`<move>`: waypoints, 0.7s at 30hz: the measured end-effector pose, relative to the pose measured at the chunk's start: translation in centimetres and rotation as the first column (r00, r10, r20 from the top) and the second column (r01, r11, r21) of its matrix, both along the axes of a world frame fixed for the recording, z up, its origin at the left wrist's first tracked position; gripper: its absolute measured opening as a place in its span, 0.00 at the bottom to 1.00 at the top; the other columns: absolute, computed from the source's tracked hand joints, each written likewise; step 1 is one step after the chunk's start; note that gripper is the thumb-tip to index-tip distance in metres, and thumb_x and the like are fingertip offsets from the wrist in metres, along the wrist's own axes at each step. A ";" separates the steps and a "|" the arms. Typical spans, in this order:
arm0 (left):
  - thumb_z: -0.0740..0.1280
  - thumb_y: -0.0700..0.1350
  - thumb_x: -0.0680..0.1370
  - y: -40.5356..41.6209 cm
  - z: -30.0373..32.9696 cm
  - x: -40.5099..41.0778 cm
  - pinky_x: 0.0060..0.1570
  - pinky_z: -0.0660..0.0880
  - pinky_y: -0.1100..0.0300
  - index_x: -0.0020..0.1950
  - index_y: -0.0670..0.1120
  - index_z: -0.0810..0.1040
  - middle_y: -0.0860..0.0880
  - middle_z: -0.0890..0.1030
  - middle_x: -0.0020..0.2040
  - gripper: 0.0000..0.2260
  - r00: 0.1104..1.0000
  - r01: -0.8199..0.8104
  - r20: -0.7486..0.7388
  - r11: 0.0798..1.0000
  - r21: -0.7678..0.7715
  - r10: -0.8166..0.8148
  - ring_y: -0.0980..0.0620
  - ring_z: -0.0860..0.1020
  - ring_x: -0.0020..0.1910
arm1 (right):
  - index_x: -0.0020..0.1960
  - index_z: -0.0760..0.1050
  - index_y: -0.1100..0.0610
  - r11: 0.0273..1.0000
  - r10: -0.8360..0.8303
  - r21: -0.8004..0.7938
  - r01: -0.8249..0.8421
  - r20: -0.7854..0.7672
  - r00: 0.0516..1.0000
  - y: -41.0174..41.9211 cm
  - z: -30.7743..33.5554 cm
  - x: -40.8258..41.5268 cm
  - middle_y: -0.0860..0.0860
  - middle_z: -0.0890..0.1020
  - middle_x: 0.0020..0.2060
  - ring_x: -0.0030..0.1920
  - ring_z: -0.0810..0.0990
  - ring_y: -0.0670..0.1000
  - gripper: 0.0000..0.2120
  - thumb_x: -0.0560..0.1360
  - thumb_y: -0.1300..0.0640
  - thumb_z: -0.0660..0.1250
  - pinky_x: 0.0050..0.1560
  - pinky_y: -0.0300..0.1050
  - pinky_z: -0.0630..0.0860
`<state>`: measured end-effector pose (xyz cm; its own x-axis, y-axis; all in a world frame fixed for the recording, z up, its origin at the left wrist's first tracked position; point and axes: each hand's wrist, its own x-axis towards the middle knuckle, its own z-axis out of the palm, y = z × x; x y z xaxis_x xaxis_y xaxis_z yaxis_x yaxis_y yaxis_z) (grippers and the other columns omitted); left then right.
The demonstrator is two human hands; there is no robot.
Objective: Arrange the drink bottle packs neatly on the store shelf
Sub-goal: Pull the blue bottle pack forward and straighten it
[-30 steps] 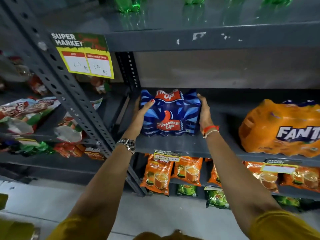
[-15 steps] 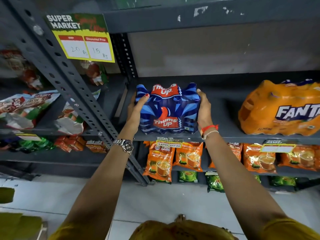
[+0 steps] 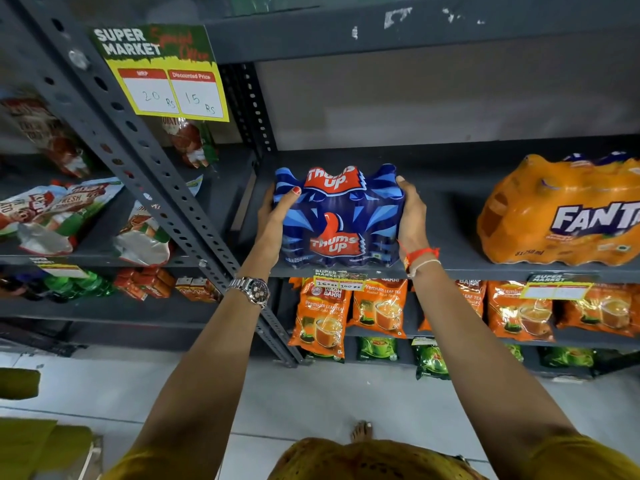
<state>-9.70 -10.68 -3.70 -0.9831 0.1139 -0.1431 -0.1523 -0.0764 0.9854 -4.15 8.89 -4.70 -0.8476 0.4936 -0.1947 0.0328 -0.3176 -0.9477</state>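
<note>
A blue shrink-wrapped Thums Up bottle pack point(image 3: 341, 218) stands at the left end of the grey metal shelf point(image 3: 446, 237), near its front edge. My left hand point(image 3: 273, 225) grips the pack's left side, thumb on the front. My right hand point(image 3: 410, 216) presses against its right side. An orange Fanta bottle pack point(image 3: 561, 213) lies on the same shelf to the right, with a bare gap between the two packs.
A slotted upright post point(image 3: 138, 161) with a yellow price sign point(image 3: 166, 74) borders the shelf's left. Snack pouches point(image 3: 59, 209) fill the left bay. Orange tea packets point(image 3: 322, 317) and green packets point(image 3: 429, 358) sit on lower shelves. Another shelf point(image 3: 415, 32) hangs overhead.
The pack has settled lower and closer to the shelf's front edge, with both hands still on its sides. The view has tilted down slightly.
</note>
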 end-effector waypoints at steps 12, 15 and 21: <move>0.69 0.59 0.66 0.1 -0.4 -0.5 0.41 0.80 0.57 0.69 0.46 0.70 0.41 0.81 0.59 0.34 0.999 0.019 0.037 1.000 0.008 -0.020 0.46 0.82 0.50 | 0.62 0.74 0.59 0.998 -0.061 0.020 0.062 -0.022 0.998 0.2 -0.2 -0.4 0.59 0.82 0.56 0.55 0.82 0.58 0.24 0.76 0.43 0.57 0.56 0.52 0.81; 0.69 0.59 0.65 0.3 -0.4 -0.4 0.41 0.80 0.57 0.69 0.47 0.69 0.42 0.81 0.59 0.35 0.999 0.030 0.042 1.000 0.000 -0.030 0.46 0.82 0.52 | 0.62 0.74 0.59 0.997 -0.072 0.023 0.072 -0.014 0.997 0.5 0.0 -0.5 0.59 0.82 0.56 0.54 0.83 0.58 0.23 0.77 0.44 0.57 0.55 0.51 0.81; 0.68 0.57 0.71 0.5 -0.6 -0.7 0.46 0.80 0.54 0.70 0.47 0.69 0.40 0.80 0.61 0.30 0.998 0.043 0.036 0.999 -0.019 -0.042 0.45 0.81 0.53 | 0.63 0.74 0.58 0.995 -0.083 0.051 0.084 -0.019 0.996 0.4 0.0 -0.1 0.58 0.82 0.57 0.54 0.83 0.56 0.23 0.78 0.44 0.55 0.51 0.47 0.81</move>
<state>-10.41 -10.17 -4.25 -0.9717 0.1523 -0.1806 -0.1900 -0.0500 0.9805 -4.25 9.29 -4.71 -0.8060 0.5718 -0.1531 -0.0077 -0.2687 -0.9632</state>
